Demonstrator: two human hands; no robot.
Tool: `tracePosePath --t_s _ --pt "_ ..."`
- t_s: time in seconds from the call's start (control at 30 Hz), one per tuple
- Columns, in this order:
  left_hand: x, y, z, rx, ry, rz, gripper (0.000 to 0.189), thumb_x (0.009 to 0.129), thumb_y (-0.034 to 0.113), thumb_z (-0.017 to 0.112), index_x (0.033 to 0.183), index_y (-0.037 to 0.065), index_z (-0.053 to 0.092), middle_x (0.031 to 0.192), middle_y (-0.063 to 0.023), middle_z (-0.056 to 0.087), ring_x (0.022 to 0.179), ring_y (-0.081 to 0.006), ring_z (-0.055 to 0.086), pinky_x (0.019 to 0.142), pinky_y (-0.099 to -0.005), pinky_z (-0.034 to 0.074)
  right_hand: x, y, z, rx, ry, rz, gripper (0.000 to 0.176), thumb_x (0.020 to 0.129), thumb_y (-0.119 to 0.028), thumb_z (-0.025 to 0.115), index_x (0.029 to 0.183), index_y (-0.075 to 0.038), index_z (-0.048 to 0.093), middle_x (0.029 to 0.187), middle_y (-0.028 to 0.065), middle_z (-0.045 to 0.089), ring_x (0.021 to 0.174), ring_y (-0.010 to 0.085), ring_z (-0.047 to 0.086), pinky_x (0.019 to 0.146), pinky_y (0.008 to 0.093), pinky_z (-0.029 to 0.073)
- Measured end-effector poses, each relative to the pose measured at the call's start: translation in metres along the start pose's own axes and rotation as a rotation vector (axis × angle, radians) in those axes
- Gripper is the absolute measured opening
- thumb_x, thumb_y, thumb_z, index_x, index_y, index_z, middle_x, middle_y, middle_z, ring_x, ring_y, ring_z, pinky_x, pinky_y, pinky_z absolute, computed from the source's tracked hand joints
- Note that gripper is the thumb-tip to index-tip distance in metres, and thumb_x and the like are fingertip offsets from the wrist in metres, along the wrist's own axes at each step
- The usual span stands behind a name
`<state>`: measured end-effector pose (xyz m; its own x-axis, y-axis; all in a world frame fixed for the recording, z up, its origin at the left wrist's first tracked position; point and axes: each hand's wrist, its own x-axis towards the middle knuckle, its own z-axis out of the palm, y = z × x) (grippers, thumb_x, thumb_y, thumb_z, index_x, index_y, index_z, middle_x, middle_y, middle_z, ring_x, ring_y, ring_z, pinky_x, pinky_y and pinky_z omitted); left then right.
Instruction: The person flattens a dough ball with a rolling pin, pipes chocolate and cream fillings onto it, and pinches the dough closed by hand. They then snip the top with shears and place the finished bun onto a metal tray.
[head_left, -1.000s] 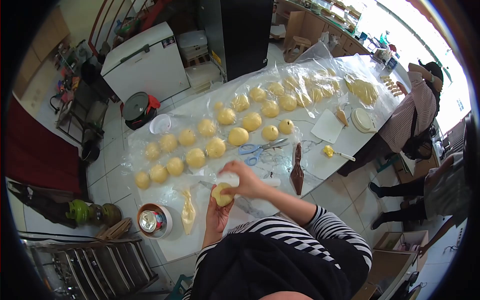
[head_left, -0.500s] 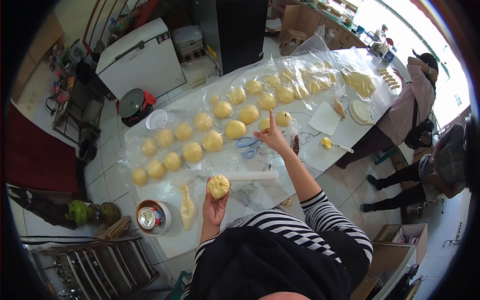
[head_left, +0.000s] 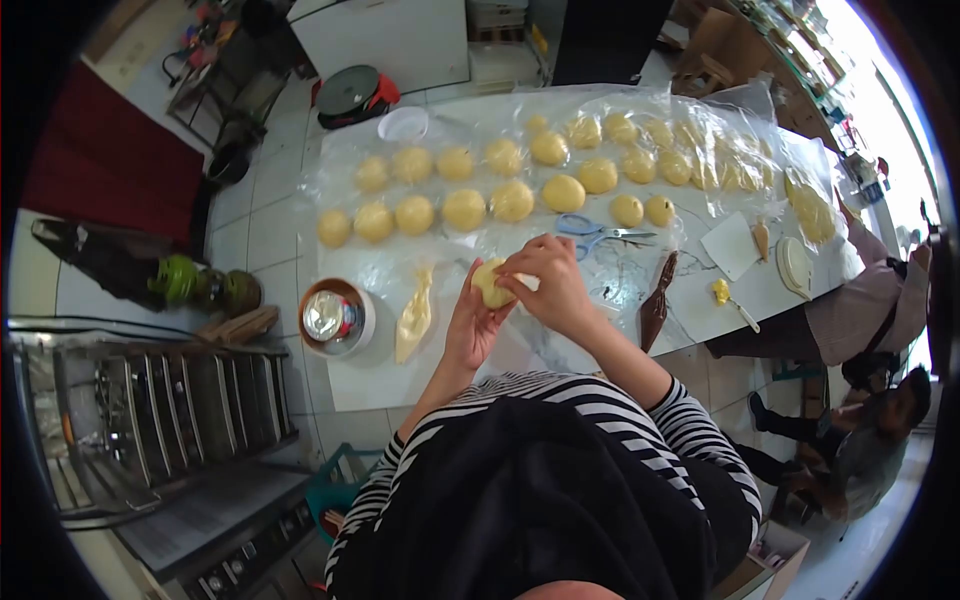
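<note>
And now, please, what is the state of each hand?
Left hand: partly closed, holding the dough ball.
Right hand: fingers bent, touching the same dough ball; whether they pinch it cannot be told.

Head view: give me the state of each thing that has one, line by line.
Left hand, curled around the held dough ball
Right hand, pinching the held dough ball
Held dough ball, between both hands
Dough balls, rounded, in rows
Plastic sheet, crumpled
Pale piping bag, filled, lying flat
Brown piping bag, filled, lying flat
Scissors, lying down, blade gap unclear
Round tub, open, a can inside
</note>
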<state>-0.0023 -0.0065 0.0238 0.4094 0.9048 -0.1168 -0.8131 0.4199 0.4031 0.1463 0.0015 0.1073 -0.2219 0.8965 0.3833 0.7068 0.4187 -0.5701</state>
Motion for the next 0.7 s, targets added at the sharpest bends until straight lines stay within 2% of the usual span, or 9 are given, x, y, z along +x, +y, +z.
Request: tracePosePath --t_s 0.03,0.1,0.27,0.4,0.47,0.5,0.57,0.63,0.7 --pt "0.001 0.002 0.003 -0.019 -0.015 0.003 0.052 0.088 0.025 0.048 0.133 0.013 0.024 0.124 -0.0077 0.042 0.11 -0.0193 0.047 0.09 -0.0346 0.044 0.0 -0.005 -0.004 0.008 -0.013 -0.005 0.026 0.066 -0.017 0.068 0.092 -0.012 0.066 0.084 0.0009 0.063 0.083 0.0189 0.05 0.081 0.0342 0.031" --pt "0.001 0.004 0.008 -0.04 -0.036 0.009 0.052 0.087 0.023 0.05 0.132 0.013 0.025 0.123 -0.0075 0.044 0.109 -0.0191 0.049 0.089 -0.0342 0.045 0.003 -0.013 -0.015 0.0 0.102 0.05 0.024 0.066 -0.018 0.068 0.089 -0.011 0.066 0.082 0.0012 0.063 0.082 0.0184 0.05 0.08 0.0332 0.03" --pt "0.002 -0.001 0.01 0.043 -0.024 0.063 0.052 0.084 0.016 0.055 0.13 0.013 0.03 0.12 -0.0072 0.047 0.106 -0.0188 0.051 0.088 -0.0342 0.046 -0.006 -0.016 -0.003 -0.087 0.107 0.07 0.022 0.066 -0.017 0.067 0.087 -0.011 0.066 0.079 0.0007 0.063 0.081 0.0179 0.051 0.079 0.0356 0.028" --pt "-0.002 -0.004 0.02 0.176 0.003 0.109 0.05 0.087 0.022 0.051 0.131 0.013 0.029 0.12 -0.0072 0.046 0.106 -0.0192 0.051 0.089 -0.0349 0.046 -0.007 -0.004 0.002 -0.074 0.121 0.029 0.013 0.067 -0.012 0.066 0.08 -0.01 0.066 0.079 0.0013 0.063 0.078 0.017 0.051 0.079 0.0338 0.03" --pt "-0.006 0.004 0.04 -0.15 -0.089 -0.029 0.048 0.09 0.03 0.043 0.132 0.013 0.027 0.122 -0.0075 0.045 0.107 -0.0201 0.05 0.091 -0.0362 0.044 -0.004 0.0 -0.001 -0.027 0.153 -0.01 0.012 0.067 -0.01 0.065 0.078 -0.009 0.066 0.078 0.001 0.063 0.078 0.0169 0.051 0.079 0.0336 0.031" --pt "-0.003 0.004 0.032 -0.148 -0.088 -0.027 0.048 0.09 0.03 0.043 0.132 0.013 0.027 0.122 -0.0075 0.045 0.107 -0.0201 0.05 0.091 -0.0362 0.044 -0.003 0.0 -0.003 -0.013 0.154 -0.086 0.012 0.066 -0.01 0.066 0.078 -0.009 0.066 0.077 0.0007 0.063 0.078 0.0172 0.051 0.079 0.0335 0.031" --pt "0.003 0.003 0.006 -0.203 -0.105 -0.202 0.049 0.092 0.036 0.035 0.133 0.012 0.024 0.124 -0.0084 0.043 0.109 -0.0208 0.049 0.093 -0.037 0.043 -0.004 -0.004 -0.005 0.004 0.154 -0.161 0.012 0.066 -0.01 0.066 0.078 -0.009 0.066 0.077 0.0005 0.063 0.077 0.0174 0.051 0.079 0.0334 0.031" --pt "0.003 0.003 0.003 -0.165 -0.092 -0.193 0.049 0.092 0.033 0.037 0.133 0.012 0.023 0.125 -0.0089 0.042 0.11 -0.0204 0.049 0.092 -0.0355 0.044 -0.006 -0.011 -0.005 0.024 0.165 -0.004 0.011 0.066 -0.012 0.066 0.077 -0.009 0.066 0.074 -0.0009 0.062 0.081 0.0165 0.051 0.08 0.0367 0.029" --pt "0.002 0.002 0.004 -0.066 -0.084 -0.108 0.05 0.09 0.028 0.043 0.133 0.012 0.023 0.124 -0.0087 0.043 0.109 -0.0197 0.049 0.09 -0.0334 0.045 -0.01 -0.014 -0.008 -0.015 0.15 0.062 0.012 0.066 -0.013 0.066 0.078 -0.009 0.066 0.074 -0.0009 0.062 0.082 0.0162 0.05 0.081 0.0377 0.029"
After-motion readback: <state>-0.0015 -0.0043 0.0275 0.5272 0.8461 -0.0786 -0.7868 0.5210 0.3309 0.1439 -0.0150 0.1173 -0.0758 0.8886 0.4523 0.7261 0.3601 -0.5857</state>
